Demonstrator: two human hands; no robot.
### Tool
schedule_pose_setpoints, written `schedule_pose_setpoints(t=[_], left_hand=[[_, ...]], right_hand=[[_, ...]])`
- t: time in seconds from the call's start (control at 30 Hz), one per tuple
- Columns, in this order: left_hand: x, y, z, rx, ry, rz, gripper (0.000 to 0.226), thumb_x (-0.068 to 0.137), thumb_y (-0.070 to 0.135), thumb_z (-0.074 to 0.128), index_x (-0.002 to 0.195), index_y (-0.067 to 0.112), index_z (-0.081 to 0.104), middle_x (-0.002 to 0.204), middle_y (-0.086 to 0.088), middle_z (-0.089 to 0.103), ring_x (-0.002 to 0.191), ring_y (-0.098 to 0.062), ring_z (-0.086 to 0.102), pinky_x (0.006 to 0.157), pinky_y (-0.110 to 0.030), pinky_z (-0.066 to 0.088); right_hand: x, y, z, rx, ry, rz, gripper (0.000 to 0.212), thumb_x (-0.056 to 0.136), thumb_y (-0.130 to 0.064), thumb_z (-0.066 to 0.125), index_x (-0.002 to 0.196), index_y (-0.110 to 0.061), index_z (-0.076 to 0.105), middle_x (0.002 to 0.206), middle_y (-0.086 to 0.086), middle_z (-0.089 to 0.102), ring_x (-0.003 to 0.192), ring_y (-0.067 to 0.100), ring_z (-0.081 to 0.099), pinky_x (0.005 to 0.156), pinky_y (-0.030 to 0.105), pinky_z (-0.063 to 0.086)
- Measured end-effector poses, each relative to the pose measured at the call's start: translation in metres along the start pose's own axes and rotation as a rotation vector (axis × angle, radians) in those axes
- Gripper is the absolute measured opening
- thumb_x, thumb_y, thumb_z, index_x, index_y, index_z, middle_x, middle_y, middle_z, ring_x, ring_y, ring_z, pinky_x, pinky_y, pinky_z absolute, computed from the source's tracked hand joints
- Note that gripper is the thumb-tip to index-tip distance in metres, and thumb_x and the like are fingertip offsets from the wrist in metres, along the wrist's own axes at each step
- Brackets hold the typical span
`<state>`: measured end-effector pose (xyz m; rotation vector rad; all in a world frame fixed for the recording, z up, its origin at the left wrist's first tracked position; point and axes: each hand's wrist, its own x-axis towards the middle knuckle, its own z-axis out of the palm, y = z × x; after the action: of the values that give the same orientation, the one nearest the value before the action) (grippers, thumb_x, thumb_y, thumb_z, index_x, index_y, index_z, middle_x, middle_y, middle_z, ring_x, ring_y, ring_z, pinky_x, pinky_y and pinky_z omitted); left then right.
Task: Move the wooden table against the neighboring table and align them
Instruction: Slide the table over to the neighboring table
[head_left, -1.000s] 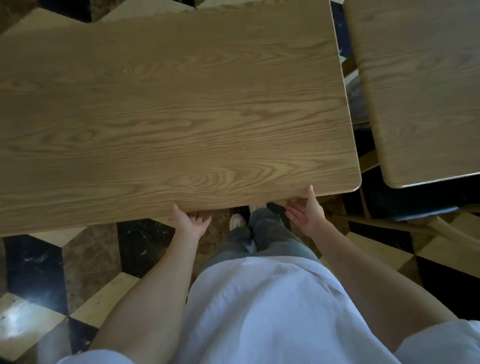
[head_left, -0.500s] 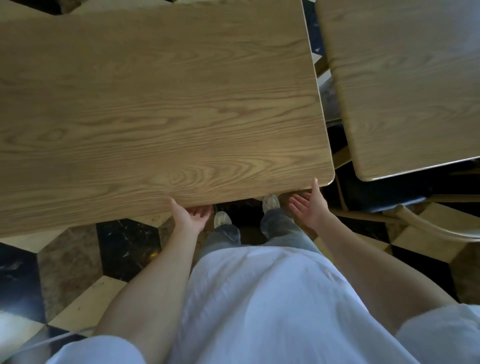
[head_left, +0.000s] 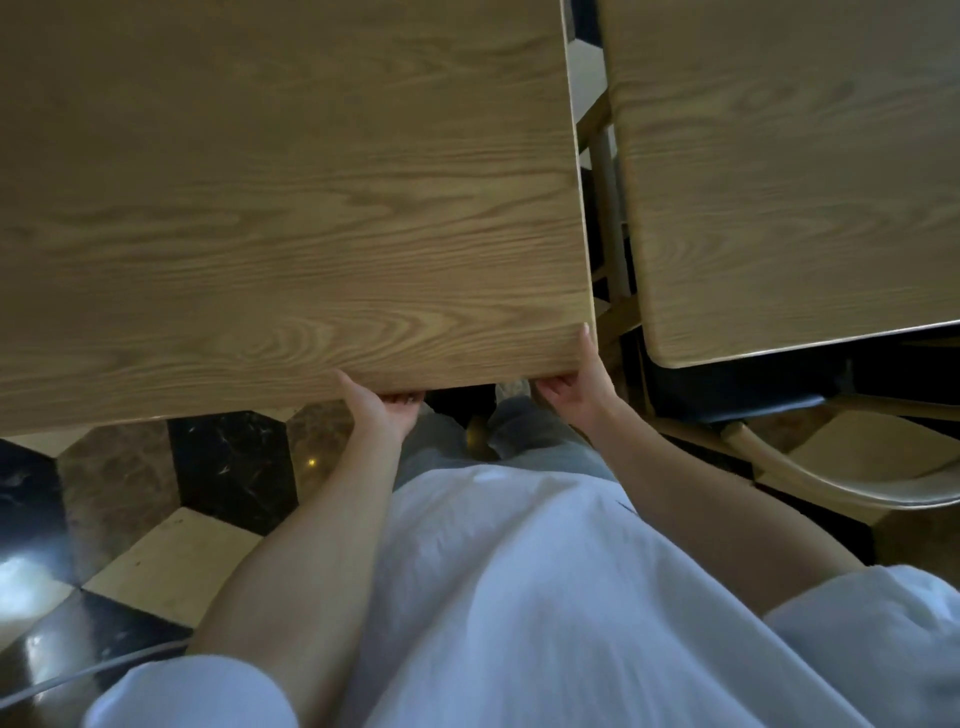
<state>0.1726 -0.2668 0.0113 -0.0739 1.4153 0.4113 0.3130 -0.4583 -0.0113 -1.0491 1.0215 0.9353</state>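
Note:
The wooden table (head_left: 270, 197) fills the upper left, its oak-grain top seen from above. My left hand (head_left: 379, 408) grips its near edge, fingers curled under the top and thumb against the rim. My right hand (head_left: 574, 382) grips the same edge at the near right corner, thumb up along the corner. The neighboring table (head_left: 789, 171), same wood, stands to the right. A narrow gap separates the two tops, and their facing edges run almost parallel. The neighboring table's near edge sits slightly higher in view than the edge I hold.
In the gap a chair frame (head_left: 608, 208) shows between the tables. A curved wooden chair back (head_left: 831, 483) and a dark seat (head_left: 737, 389) sit at the right under the neighboring table. The floor (head_left: 228, 467) has black, brown and cream tiles. A cable (head_left: 98, 670) lies lower left.
The wooden table has shifted right and turned, narrowing the gap and bringing the facing edges closer to parallel. Both hands now clasp the near edge more firmly; before they were more open beneath it.

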Motion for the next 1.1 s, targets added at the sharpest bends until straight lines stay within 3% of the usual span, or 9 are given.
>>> schedule_pose_setpoints(t=[0.07, 0.17, 0.3, 0.5, 0.63, 0.73, 0.9, 1.1], left_hand=[[-0.002, -0.003, 0.000, -0.016, -0.004, 0.029, 0.079, 0.093, 0.068, 0.046, 0.153, 0.019, 0.031, 0.147, -0.019, 0.042, 0.131, -0.041, 0.044, 0.111, -0.057, 0.034], [0.000, 0.000, 0.001, -0.026, 0.014, 0.086, 0.079, 0.093, 0.067, 0.048, 0.155, 0.023, 0.026, 0.152, -0.018, 0.036, 0.136, -0.042, 0.038, 0.113, -0.059, 0.029], [0.006, 0.015, 0.001, -0.026, 0.039, 0.116, 0.082, 0.093, 0.068, 0.046, 0.157, 0.025, 0.021, 0.155, -0.017, 0.031, 0.140, -0.042, 0.033, 0.113, -0.061, 0.026], [0.003, 0.020, 0.003, -0.012, 0.097, 0.106, 0.081, 0.095, 0.066, 0.046, 0.158, 0.025, 0.017, 0.156, -0.017, 0.029, 0.141, -0.041, 0.031, 0.115, -0.060, 0.024], [0.000, 0.020, 0.006, -0.019, 0.120, 0.074, 0.080, 0.096, 0.065, 0.044, 0.158, 0.024, 0.016, 0.156, -0.017, 0.029, 0.141, -0.041, 0.031, 0.116, -0.059, 0.024], [0.001, 0.020, 0.004, -0.021, 0.124, 0.061, 0.079, 0.096, 0.064, 0.044, 0.158, 0.023, 0.017, 0.156, -0.017, 0.030, 0.140, -0.040, 0.032, 0.116, -0.058, 0.025], [0.007, 0.022, 0.002, -0.013, 0.102, 0.058, 0.082, 0.095, 0.067, 0.043, 0.158, 0.023, 0.017, 0.156, -0.017, 0.030, 0.140, -0.040, 0.033, 0.115, -0.058, 0.026], [0.011, 0.021, 0.003, 0.014, 0.093, 0.067, 0.082, 0.094, 0.071, 0.039, 0.158, 0.024, 0.019, 0.157, -0.015, 0.030, 0.140, -0.040, 0.033, 0.114, -0.059, 0.027]], right_hand=[[0.001, 0.005, 0.002, 0.048, -0.032, 0.015, 0.079, 0.079, -0.049, 0.070, 0.140, -0.018, 0.032, 0.134, 0.019, 0.049, 0.117, 0.035, 0.053, 0.090, 0.047, 0.050], [0.007, 0.010, 0.001, 0.106, -0.024, 0.024, 0.080, 0.081, -0.045, 0.069, 0.143, -0.016, 0.028, 0.138, 0.018, 0.046, 0.124, 0.035, 0.048, 0.100, 0.049, 0.043], [0.013, 0.013, 0.005, 0.173, 0.028, 0.009, 0.075, 0.081, -0.045, 0.070, 0.138, -0.014, 0.033, 0.136, 0.018, 0.047, 0.124, 0.036, 0.047, 0.102, 0.052, 0.042], [0.014, 0.015, 0.012, 0.115, 0.116, -0.019, 0.065, 0.079, -0.046, 0.071, 0.125, -0.013, 0.038, 0.131, 0.017, 0.050, 0.119, 0.036, 0.051, 0.099, 0.055, 0.045], [0.013, 0.010, 0.012, 0.092, 0.115, -0.024, 0.066, 0.081, -0.044, 0.069, 0.128, -0.009, 0.038, 0.131, 0.017, 0.050, 0.119, 0.036, 0.051, 0.096, 0.056, 0.047], [0.011, 0.011, 0.014, 0.042, 0.155, -0.042, 0.061, 0.081, -0.048, 0.068, 0.119, -0.010, 0.040, 0.119, 0.015, 0.053, 0.113, 0.034, 0.054, 0.090, 0.052, 0.052], [0.011, 0.014, 0.021, -0.016, 0.224, -0.087, 0.072, 0.080, -0.053, 0.066, 0.129, -0.008, 0.037, 0.100, 0.007, 0.050, 0.112, 0.033, 0.054, 0.082, 0.046, 0.054], [0.013, 0.011, 0.016, -0.023, 0.208, -0.070, 0.073, 0.081, -0.052, 0.065, 0.131, -0.007, 0.037, 0.120, 0.013, 0.050, 0.114, 0.034, 0.054, 0.089, 0.049, 0.053]])
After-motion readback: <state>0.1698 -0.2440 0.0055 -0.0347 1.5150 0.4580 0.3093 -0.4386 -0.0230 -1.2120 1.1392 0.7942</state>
